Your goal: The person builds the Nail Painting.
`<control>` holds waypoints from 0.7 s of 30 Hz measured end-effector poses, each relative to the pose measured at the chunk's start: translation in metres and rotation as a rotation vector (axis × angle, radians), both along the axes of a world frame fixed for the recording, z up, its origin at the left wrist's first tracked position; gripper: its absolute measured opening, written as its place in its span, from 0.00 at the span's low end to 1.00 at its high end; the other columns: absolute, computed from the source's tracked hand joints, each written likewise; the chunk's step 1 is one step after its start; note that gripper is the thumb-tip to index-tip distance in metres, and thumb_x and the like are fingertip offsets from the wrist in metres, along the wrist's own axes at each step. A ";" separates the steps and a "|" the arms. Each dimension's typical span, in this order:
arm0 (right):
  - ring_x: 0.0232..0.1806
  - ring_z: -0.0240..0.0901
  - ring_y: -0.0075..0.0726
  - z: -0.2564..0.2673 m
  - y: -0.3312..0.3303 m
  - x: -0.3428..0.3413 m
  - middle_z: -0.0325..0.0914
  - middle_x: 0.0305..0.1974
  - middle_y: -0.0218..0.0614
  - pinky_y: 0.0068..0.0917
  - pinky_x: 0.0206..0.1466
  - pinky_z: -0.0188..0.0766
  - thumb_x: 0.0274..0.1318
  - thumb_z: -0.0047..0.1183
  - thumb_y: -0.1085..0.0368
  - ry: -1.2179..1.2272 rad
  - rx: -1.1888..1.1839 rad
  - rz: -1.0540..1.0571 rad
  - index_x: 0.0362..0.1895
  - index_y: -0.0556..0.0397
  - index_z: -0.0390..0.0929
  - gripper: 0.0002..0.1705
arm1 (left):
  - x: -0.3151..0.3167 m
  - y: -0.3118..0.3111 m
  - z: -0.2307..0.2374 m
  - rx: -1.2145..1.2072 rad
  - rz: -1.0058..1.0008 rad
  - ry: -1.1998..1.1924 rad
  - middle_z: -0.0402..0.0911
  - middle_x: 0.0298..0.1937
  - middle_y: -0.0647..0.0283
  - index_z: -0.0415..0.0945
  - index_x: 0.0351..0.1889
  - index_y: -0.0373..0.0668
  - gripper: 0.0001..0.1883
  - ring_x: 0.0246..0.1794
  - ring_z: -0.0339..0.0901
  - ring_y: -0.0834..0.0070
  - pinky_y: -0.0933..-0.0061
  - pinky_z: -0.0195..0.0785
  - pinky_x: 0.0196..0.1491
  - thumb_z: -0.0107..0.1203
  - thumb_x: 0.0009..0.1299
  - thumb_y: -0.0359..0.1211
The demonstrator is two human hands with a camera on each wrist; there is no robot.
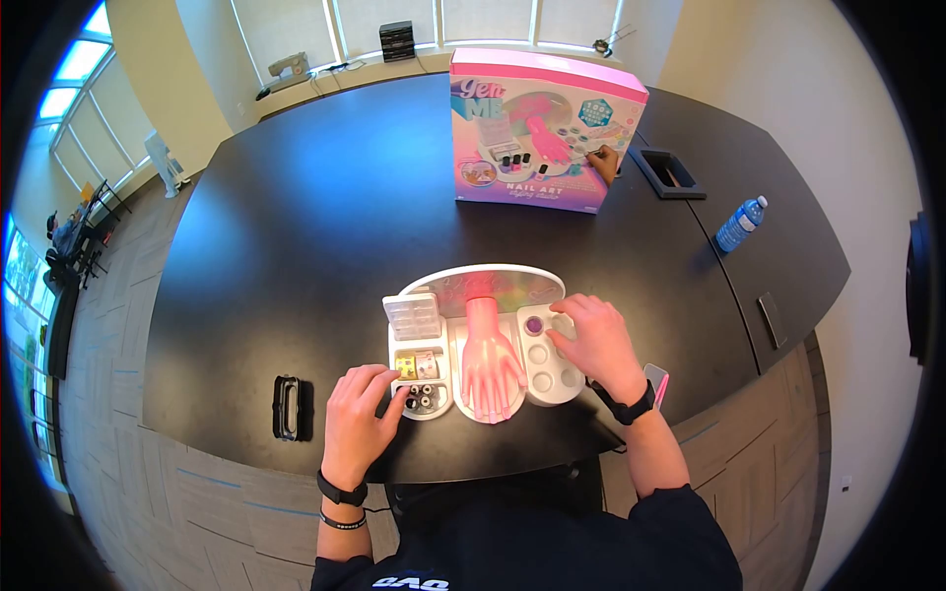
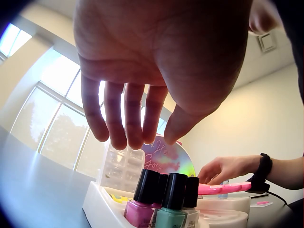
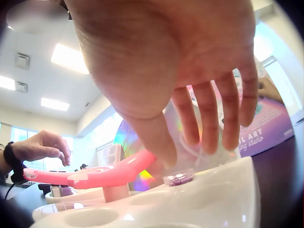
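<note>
A pink model hand [image 1: 490, 369] lies palm down on the middle of a white station, its wrist at a shiny curved backboard [image 1: 445, 288]. My left hand [image 1: 360, 419] hovers by the left tray, fingers relaxed, above nail polish bottles [image 2: 171, 202] with black caps and beside yellow and pale rolls [image 1: 416, 365]. Over the right tray [image 3: 218, 190] with round wells hangs my right hand [image 1: 597, 345], fingers loosely bent and apart, holding nothing. Its thumb is close to a small purple glitter pot [image 3: 179, 178]; whether they touch I cannot tell. A clear compartment case [image 1: 413, 316] stands upright at the back left.
A large pink nail art box [image 1: 542, 138] stands behind the station. To the right are a water bottle [image 1: 741, 225], a black table insert [image 1: 668, 173] and a pink and white item [image 1: 657, 384]. A black frame-like object [image 1: 288, 408] lies at the left near the table edge.
</note>
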State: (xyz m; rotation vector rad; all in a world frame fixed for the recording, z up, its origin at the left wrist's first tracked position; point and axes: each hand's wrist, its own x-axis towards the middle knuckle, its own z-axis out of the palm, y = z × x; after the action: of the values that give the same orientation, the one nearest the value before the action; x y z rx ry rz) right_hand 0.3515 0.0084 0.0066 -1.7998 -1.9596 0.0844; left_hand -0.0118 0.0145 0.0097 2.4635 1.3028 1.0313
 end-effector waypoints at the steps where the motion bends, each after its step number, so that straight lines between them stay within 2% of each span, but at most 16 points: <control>1: 0.53 0.82 0.49 0.000 -0.001 0.004 0.87 0.47 0.37 0.45 0.57 0.75 0.58 0.73 0.59 0.005 0.004 -0.018 0.50 0.48 0.88 0.17 | 0.000 0.000 0.000 -0.001 0.001 -0.004 0.87 0.47 0.58 0.86 0.47 0.39 0.11 0.47 0.84 0.56 0.57 0.78 0.51 0.72 0.69 0.30; 17: 0.55 0.84 0.52 0.002 -0.018 0.072 0.89 0.48 0.36 0.47 0.58 0.80 0.58 0.69 0.64 0.062 -0.085 -0.300 0.49 0.48 0.89 0.14 | -0.001 0.000 -0.001 -0.012 0.007 -0.002 0.87 0.47 0.57 0.86 0.46 0.39 0.11 0.47 0.84 0.56 0.57 0.78 0.50 0.72 0.69 0.30; 21: 0.50 0.87 0.51 -0.005 -0.018 0.086 0.89 0.48 0.36 0.46 0.56 0.81 0.57 0.70 0.62 0.077 -0.160 -0.357 0.49 0.49 0.89 0.16 | -0.001 -0.001 0.000 -0.009 0.008 -0.002 0.86 0.47 0.57 0.86 0.46 0.39 0.10 0.47 0.84 0.56 0.57 0.78 0.50 0.72 0.69 0.30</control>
State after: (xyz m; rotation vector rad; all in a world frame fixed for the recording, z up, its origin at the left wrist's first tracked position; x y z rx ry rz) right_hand 0.4380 -0.0096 0.0019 -2.1876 -1.5904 0.1943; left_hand -0.0130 0.0134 0.0096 2.4515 1.3150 1.0276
